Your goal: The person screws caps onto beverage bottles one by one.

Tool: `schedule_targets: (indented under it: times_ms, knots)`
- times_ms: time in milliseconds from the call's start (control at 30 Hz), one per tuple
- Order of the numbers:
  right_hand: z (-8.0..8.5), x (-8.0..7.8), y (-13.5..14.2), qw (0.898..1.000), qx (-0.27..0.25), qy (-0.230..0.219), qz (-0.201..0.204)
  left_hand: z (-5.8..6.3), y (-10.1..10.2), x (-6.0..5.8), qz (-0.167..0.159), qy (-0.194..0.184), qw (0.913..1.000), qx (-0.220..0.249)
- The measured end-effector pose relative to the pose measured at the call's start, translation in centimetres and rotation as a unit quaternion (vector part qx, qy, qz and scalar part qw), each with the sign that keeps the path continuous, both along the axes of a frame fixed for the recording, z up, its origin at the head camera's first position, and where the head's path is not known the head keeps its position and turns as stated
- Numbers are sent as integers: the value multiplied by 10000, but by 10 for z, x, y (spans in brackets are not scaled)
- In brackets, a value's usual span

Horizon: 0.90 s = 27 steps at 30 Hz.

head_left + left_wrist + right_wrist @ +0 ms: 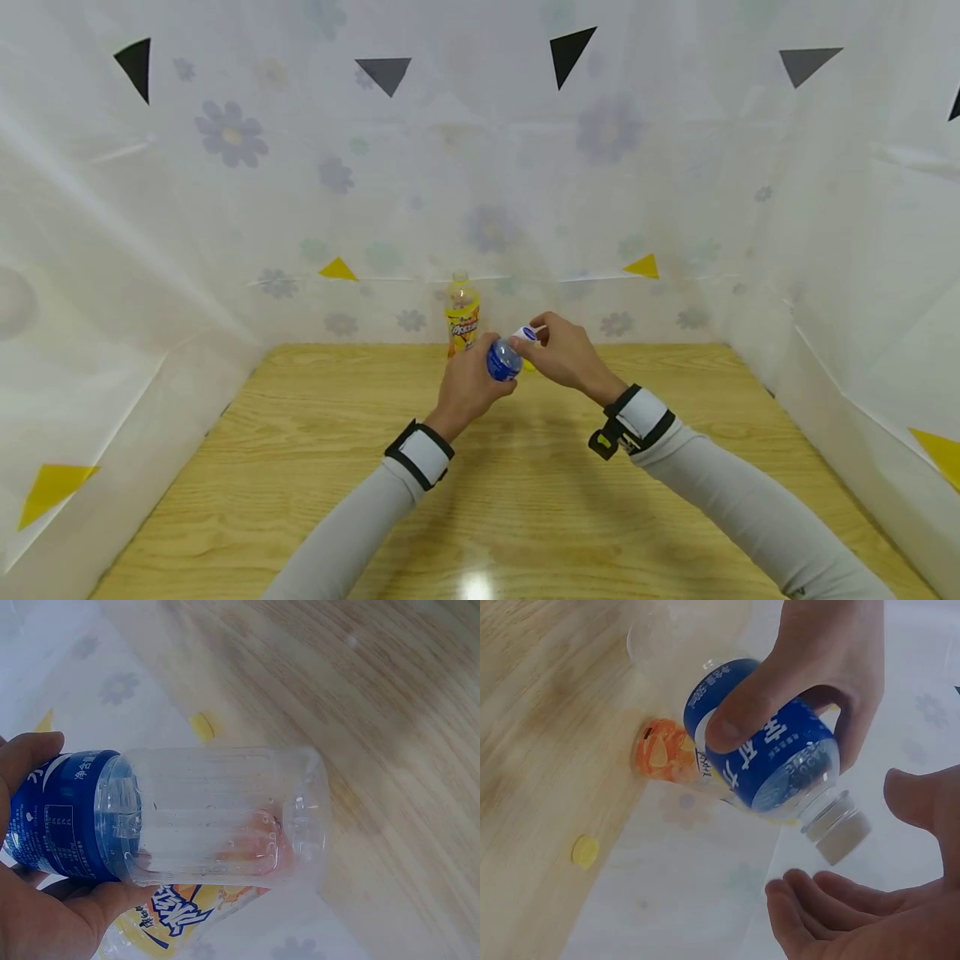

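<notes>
We see the left grip curled round the blue-labelled bottle, holding it tilted above the surface, probably so that its white cap is offered to the right grip, which is relaxed around this cap, thumb and fingers apart from it.

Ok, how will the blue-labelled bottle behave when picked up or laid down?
The blue-labelled bottle looks nearly empty, so probably light. Its thin-looking clear plastic may dent under pressure. Being round, it could roll.
</notes>
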State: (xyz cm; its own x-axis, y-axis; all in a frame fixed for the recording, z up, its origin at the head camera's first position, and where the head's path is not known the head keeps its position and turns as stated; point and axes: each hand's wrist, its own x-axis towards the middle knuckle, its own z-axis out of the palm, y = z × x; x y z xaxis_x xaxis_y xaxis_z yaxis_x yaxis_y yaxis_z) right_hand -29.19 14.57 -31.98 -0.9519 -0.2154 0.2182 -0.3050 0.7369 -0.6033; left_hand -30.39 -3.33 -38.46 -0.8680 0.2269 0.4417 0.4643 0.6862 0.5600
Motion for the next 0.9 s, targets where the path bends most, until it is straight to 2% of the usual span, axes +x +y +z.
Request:
schedule_targets:
  times_ms: [233, 500, 900]
  knots:
    - [1, 2, 0, 9989, -86, 378, 261, 1, 0, 0, -2, -81, 10000, 2]
    - [-1, 3, 0, 9961, -465, 568, 491, 2, -1, -1, -39, -37, 10000, -4]
    - [0, 2, -1, 9960, -370, 691, 422, 2, -2, -2, -43, -37, 10000, -29]
